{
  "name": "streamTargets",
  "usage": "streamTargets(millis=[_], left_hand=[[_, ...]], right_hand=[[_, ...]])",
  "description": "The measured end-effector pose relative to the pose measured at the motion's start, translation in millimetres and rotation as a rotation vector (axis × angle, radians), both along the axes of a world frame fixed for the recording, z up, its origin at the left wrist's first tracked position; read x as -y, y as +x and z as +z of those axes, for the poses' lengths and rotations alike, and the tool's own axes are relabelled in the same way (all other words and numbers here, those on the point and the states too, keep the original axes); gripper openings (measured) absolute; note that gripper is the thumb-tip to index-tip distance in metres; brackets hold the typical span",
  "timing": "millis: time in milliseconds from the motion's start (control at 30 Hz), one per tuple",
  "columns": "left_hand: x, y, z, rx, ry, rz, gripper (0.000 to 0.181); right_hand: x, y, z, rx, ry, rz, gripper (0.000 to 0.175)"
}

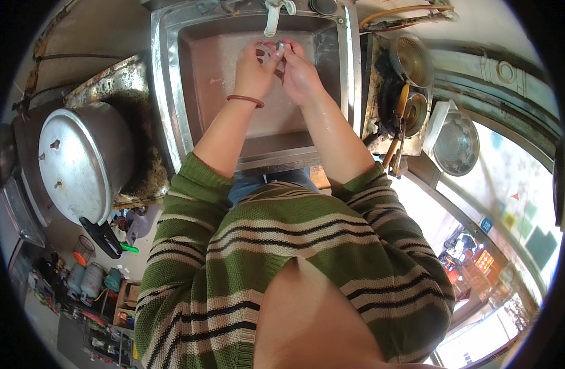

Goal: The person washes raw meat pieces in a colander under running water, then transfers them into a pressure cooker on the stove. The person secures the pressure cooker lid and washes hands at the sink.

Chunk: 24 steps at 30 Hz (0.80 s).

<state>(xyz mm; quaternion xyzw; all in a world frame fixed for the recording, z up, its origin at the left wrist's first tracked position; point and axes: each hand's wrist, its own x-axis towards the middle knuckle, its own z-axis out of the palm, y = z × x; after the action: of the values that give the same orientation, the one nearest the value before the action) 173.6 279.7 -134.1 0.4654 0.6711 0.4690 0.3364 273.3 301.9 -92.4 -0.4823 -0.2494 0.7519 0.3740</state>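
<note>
Both hands meet over the stainless steel sink, just below the spout of the pale faucet. Between their fingertips is a small silvery piece, apparently metal and too small to name. My left hand, with a reddish-brown bangle at its wrist, has its thumb against the piece. From the other side my right hand pinches it with thumb and fingers. Wet skin shines on the right hand and forearm. Cloudy water seems to cover the basin floor.
On the left a large pressure cooker stands on a stained metal surface. To the right are a metal pot, a smaller pan, wooden-handled utensils and a colander. A dark round thing sits on the sink's back rim.
</note>
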Motion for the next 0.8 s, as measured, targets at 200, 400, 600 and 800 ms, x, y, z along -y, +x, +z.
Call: streamTargets(millis=[200, 400, 600, 800], left_hand=[[-10, -11, 19, 0.480, -0.294, 0.137, 0.020], [-10, -16, 28, 0.477, -0.141, 0.222, 0.017], [-10, -30, 14, 0.398, -0.259, 0.215, 0.012], [2, -45, 11, -0.382, -0.049, 0.314, 0.034]], right_hand=[[-9, -36, 2, -0.081, -0.080, -0.033, 0.018], [-16, -45, -12, -0.009, -0.049, -0.055, 0.013], [-18, -25, -22, -0.322, -0.210, -0.067, 0.019], [-19, -19, -10, -0.358, -0.246, -0.060, 0.024]])
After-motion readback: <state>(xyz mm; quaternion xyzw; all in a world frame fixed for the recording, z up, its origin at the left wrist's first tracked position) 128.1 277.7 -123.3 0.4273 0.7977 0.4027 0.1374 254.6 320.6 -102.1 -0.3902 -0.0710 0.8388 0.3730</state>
